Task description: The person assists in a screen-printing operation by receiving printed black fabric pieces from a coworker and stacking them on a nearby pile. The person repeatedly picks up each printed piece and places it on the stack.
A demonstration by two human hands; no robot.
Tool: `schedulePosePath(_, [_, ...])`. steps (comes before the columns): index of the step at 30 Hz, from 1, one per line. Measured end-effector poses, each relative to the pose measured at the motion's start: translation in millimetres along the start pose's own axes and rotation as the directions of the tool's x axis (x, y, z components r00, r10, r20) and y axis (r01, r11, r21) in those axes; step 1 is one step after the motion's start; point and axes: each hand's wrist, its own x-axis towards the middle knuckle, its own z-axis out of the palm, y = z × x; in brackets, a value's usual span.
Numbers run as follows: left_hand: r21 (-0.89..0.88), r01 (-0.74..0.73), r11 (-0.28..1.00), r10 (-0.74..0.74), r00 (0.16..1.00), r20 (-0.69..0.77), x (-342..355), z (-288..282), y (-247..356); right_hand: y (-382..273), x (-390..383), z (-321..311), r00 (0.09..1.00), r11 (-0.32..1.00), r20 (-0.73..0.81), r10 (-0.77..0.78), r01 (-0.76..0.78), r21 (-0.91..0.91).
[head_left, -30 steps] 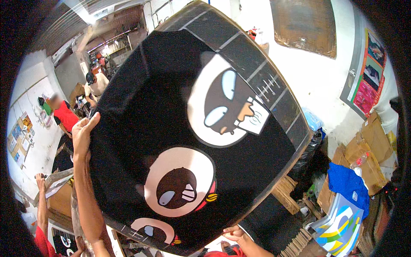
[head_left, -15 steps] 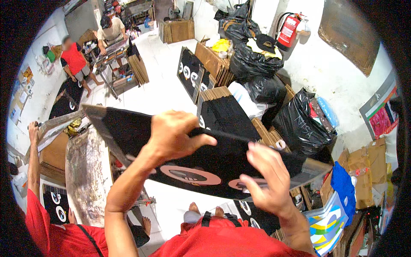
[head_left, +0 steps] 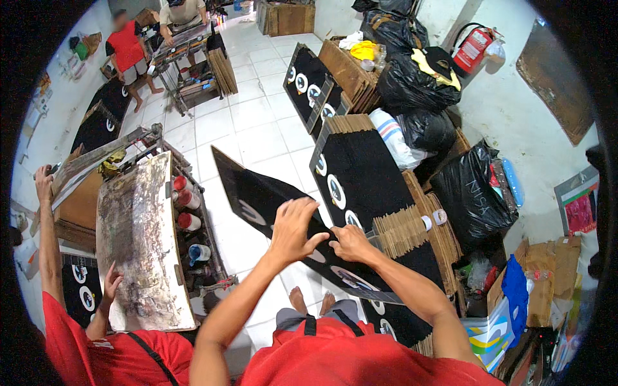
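A large tilted board (head_left: 239, 190) covered in black fabric, printed with cartoon faces in white ovals, is between me and the stacked boards. My left hand (head_left: 297, 228) is on its upper edge, fingers bent and spread, thumb apart. My right hand (head_left: 347, 241) grips the same edge just to the right, index finger and thumb forward. The board's lower part slants down above my bare feet (head_left: 297, 297). Just beyond it, similar black printed boards (head_left: 351, 170) with brown edges stand packed in a leaning stack.
A stained work table (head_left: 132, 225) with cans (head_left: 187, 199) is left, where a co-worker's hand (head_left: 114, 280) rests. Two people (head_left: 129, 48) stand at a back bench. Black bags (head_left: 470, 186), cardboard (head_left: 541, 283) and a fire extinguisher (head_left: 470, 50) line the right. White tiled floor (head_left: 244, 128) runs between.
The board has come down from upright before my face to a low slant near the right-hand stack. My hands moved to its top edge and closer together, uncovering more floor.
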Motion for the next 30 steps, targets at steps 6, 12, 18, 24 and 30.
schedulePosePath(6, [-0.016,0.687,0.727,-0.656,0.701,0.28,-174.4,57.4,-25.2,50.9,37.7,46.6,0.992,0.992,0.013,0.124,-0.124,-0.036])
schedulePosePath(12, [0.067,0.912,0.405,-0.859,0.354,0.371,-287.3,79.1,-11.2,106.1,54.1,39.5,0.965,0.967,0.059,0.255,-0.252,-0.045])
schedulePosePath(18, [0.084,0.988,0.128,-0.969,0.107,0.222,-285.3,103.4,-47.1,181.3,68.0,57.2,0.928,0.927,-0.024,0.371,-0.369,0.062])
schedulePosePath(24, [-0.043,0.997,-0.057,-0.99,-0.051,0.129,-303.1,128.7,-26.8,265.4,112.1,92.3,0.881,0.878,0.039,0.471,-0.472,0.074])
schedulePosePath(30, [-0.112,0.947,-0.3,-0.952,-0.289,0.105,-390.3,170.4,58.8,330.8,180.4,123.5,0.842,0.84,0.01,0.539,-0.538,0.075])
